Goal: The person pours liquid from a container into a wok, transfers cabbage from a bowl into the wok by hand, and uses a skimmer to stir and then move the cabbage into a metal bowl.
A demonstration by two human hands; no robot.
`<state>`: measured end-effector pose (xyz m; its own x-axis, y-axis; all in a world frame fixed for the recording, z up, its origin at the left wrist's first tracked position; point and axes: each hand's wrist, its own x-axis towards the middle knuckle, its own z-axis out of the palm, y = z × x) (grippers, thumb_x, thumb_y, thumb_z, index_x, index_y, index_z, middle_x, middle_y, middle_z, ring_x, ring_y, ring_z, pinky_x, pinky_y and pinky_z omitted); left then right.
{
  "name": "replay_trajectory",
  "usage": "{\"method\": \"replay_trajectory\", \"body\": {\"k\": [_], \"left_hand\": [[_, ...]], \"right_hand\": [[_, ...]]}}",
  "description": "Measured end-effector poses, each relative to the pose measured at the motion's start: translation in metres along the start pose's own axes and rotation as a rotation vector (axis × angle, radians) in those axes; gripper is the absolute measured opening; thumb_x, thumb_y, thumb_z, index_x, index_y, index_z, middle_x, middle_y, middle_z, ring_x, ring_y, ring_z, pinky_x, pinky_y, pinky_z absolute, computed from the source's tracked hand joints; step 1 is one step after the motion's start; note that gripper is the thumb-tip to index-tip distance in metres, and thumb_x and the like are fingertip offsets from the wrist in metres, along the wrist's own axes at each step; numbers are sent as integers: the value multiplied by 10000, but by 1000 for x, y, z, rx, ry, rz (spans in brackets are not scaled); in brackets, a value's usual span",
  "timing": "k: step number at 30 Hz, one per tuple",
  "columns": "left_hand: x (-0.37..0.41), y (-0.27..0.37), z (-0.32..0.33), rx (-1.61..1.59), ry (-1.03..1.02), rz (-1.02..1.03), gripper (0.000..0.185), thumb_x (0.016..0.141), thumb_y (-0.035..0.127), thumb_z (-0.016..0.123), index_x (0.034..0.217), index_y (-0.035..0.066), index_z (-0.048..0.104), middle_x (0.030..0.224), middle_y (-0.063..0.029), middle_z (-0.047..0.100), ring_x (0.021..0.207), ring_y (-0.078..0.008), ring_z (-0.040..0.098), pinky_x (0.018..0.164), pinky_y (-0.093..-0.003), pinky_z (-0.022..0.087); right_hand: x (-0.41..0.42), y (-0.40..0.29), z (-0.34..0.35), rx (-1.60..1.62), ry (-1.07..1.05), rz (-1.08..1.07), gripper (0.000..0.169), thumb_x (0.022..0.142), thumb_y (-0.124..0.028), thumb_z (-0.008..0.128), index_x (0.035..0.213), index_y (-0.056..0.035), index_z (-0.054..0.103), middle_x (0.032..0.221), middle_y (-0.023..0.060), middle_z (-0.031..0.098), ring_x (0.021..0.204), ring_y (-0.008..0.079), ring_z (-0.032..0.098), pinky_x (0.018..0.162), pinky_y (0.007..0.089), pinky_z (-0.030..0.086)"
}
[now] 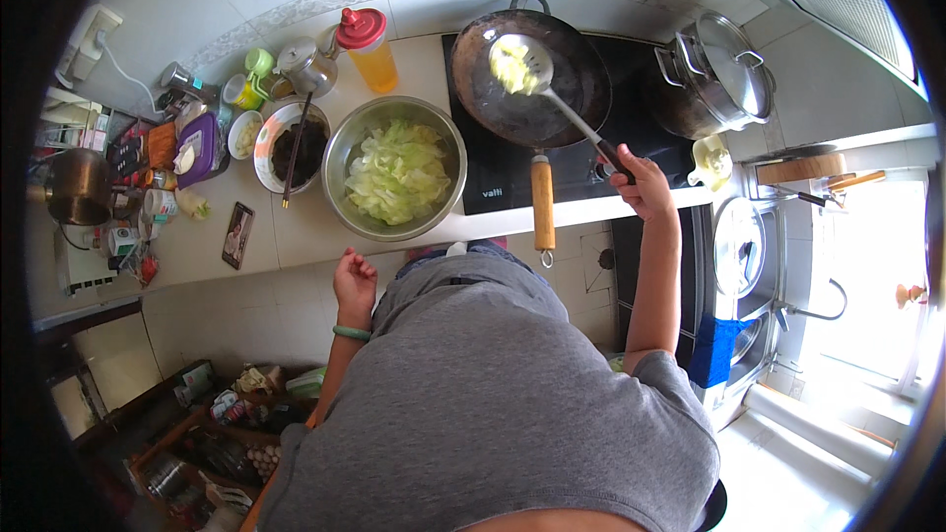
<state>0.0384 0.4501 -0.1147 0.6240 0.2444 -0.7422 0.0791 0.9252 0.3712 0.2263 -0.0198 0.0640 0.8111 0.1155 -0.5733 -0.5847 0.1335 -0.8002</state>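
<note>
My right hand (644, 182) grips the black handle of a metal slotted spatula (573, 114). Its perforated head holds pale yellow-green pieces (511, 68) over the dark wok (480, 114), which has a wooden handle (543, 203) and stands on the black cooktop. My left hand (355, 281) hangs by the counter's front edge, fingers loosely curled, holding nothing; a green bangle (352, 332) is on that wrist. Left of the wok a steel bowl (332, 199) holds pale green torn leaves (399, 170). Beside it a patterned bowl (264, 162) holds dark food, with chopsticks (297, 151) laid across.
A stacked steel pot (709, 81) stands at the cooktop's right rear. Behind the bowls are a red-lidded jug (373, 63) of yellow liquid and a metal kettle (307, 66). A phone (238, 235) lies on the left counter near a small white bowl (244, 134). The sink (772, 258) is at right.
</note>
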Motion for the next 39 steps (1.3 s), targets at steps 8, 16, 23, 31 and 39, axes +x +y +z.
{"method": "replay_trajectory", "body": {"k": [8, 16, 23, 31, 39], "left_hand": [[2, -1, 3, 29, 12, -19, 142, 889, 74, 522, 1021, 108, 562, 688, -9, 528, 563, -132, 447, 513, -267, 403], [7, 1, 5, 28, 14, -21, 149, 870, 68, 533, 1014, 100, 558, 694, -2, 523, 552, -118, 437, 517, -258, 388], [11, 3, 1, 30, 11, -47, 136, 872, 76, 536, 1003, 96, 563, 695, -2, 523, 551, -114, 436, 522, -257, 395], [22, 10, -15, 14, -20, -62, 128, 876, 90, 541, 1001, 108, 565, 710, -4, 535, 581, -124, 460, 541, -264, 404], [32, 19, -28, -30, -12, -86, 114, 873, 102, 558, 983, 122, 577, 717, 3, 531, 583, -111, 451, 538, -256, 397]], "right_hand": [[-24, -23, 12, 124, 23, -200, 421, 965, -367, 536, 1113, 22, 601, 621, -36, 437, 428, -11, 270, 367, 129, 180], [-13, 11, 5, 148, 113, 47, 394, 962, -326, 550, 1126, 31, 585, 638, -43, 435, 436, -12, 274, 369, 140, 180], [-19, 18, 17, 105, 119, 42, 391, 965, -324, 543, 1105, 38, 587, 634, -30, 452, 436, -7, 296, 360, 144, 188], [-61, 26, 92, -477, 145, -217, 270, 959, -242, 533, 1043, 4, 608, 640, -10, 508, 531, 45, 438, 468, 203, 348], [-61, 94, 181, -1291, 66, -280, 382, 887, -154, 592, 1206, -50, 410, 802, 214, 651, 738, 388, 655, 619, 461, 519]]}}
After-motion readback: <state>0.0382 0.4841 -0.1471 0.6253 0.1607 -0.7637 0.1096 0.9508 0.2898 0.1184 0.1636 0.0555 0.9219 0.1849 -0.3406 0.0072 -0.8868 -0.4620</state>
